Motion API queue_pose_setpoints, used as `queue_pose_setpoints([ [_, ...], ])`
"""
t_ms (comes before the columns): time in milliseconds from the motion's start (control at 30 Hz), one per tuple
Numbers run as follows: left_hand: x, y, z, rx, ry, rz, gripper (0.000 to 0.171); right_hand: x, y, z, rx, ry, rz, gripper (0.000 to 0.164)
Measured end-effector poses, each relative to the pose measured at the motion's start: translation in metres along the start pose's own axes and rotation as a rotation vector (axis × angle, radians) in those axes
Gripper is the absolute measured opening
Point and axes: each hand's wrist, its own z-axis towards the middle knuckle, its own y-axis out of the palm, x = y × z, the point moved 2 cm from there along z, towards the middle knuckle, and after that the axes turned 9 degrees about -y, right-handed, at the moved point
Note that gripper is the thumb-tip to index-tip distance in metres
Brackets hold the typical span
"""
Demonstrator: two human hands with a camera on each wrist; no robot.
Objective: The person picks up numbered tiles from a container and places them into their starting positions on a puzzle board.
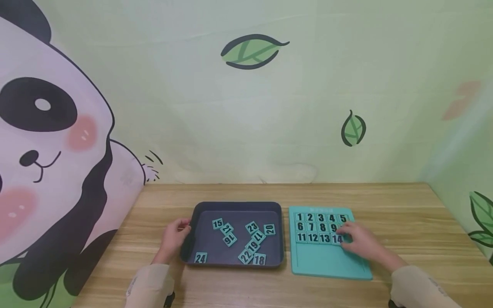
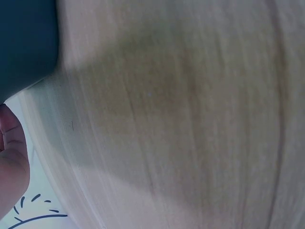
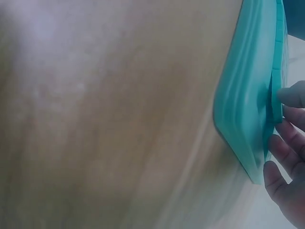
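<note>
On the right, my right hand (image 1: 358, 240) is over the right side of a turquoise number board (image 1: 327, 261). Thumb and fingertips pinch the number 14 tile (image 1: 337, 239) at the right end of the third row. Seen from the side in the right wrist view, a tile (image 3: 276, 95) sits slightly tilted at the fingertips. Tiles 1 to 9 and 11 to 13 lie in rows; the hand covers the spot beside the 9. My left hand (image 1: 173, 237) rests with relaxed fingers at the left rim of a dark tray (image 1: 239, 206), also in the left wrist view.
Several loose number tiles lie scattered in the tray, among them the 15 tile (image 1: 217, 223), the 24 tile (image 1: 200, 257) and the 20 tile (image 1: 269, 229). Tray and board stand side by side on a wooden table (image 1: 239, 286). A printed cloth wall (image 1: 185, 107) rises behind.
</note>
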Motion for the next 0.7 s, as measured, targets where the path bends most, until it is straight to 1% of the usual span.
queue_pose_setpoints([
  [233,0.001,-0.001,-0.001,-0.005,-0.002,-0.009,0.028,0.001,0.005,0.001,0.002,0.029,-0.024,0.029],
  [367,0.001,-0.001,-0.001,-0.008,-0.01,-0.014,0.028,0.0,0.006,0.001,0.017,0.009,-0.059,0.028],
  [467,0.001,0.0,-0.001,-0.005,-0.009,-0.015,0.028,-0.004,0.006,0.001,0.03,-0.011,-0.089,0.031],
  [600,0.0,0.0,-0.001,0.007,-0.001,-0.018,0.027,-0.015,0.004,0.006,0.061,-0.048,-0.108,0.032],
  [700,0.0,0.0,-0.001,0.017,0.002,-0.021,0.027,-0.026,0.004,0.014,0.077,-0.079,-0.118,0.03],
])
